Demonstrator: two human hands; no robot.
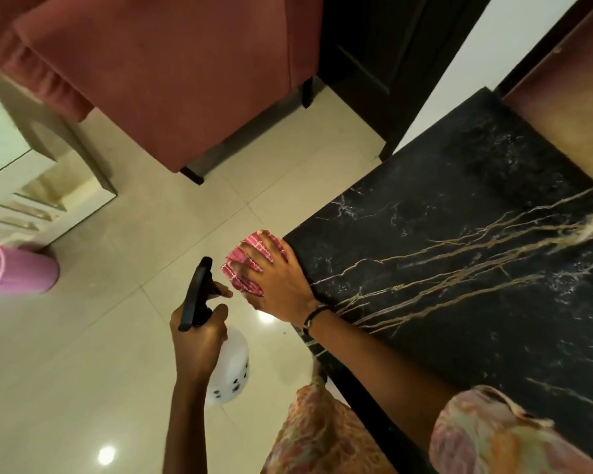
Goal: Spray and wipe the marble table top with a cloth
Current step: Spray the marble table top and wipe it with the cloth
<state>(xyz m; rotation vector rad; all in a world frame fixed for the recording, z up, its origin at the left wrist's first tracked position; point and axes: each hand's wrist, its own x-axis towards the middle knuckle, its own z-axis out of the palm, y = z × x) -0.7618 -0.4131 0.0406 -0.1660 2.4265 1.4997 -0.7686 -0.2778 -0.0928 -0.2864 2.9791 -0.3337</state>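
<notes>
Marble table top (459,268), black with gold and white veins, fills the right half of the view, and its near-left corner juts toward the tiled floor (117,319). At that corner the right hand (281,289) lies flat with the fingers spread, pressing a pink-and-white patterned cloth (250,260) down over the edge, so that most of the bunched cloth hangs past the corner while the palm rests on the marble. A dark band (314,316) circles the right wrist, and the forearm runs back along the table's left edge to a floral sleeve (493,436).

Off the table, just left of that corner and above the floor, the left hand (199,340) is closed around the neck of a spray bottle (228,367); its black trigger head (197,292) points up and away, with one finger curled across the trigger. The translucent white body of the bottle hangs below the fist.

Beyond the table's far-left edge stands a reddish-pink upholstered chair (172,73) on dark legs. A pink bucket (18,271) sits on the floor at the left border of the view, beside a pale cabinet (48,172).
</notes>
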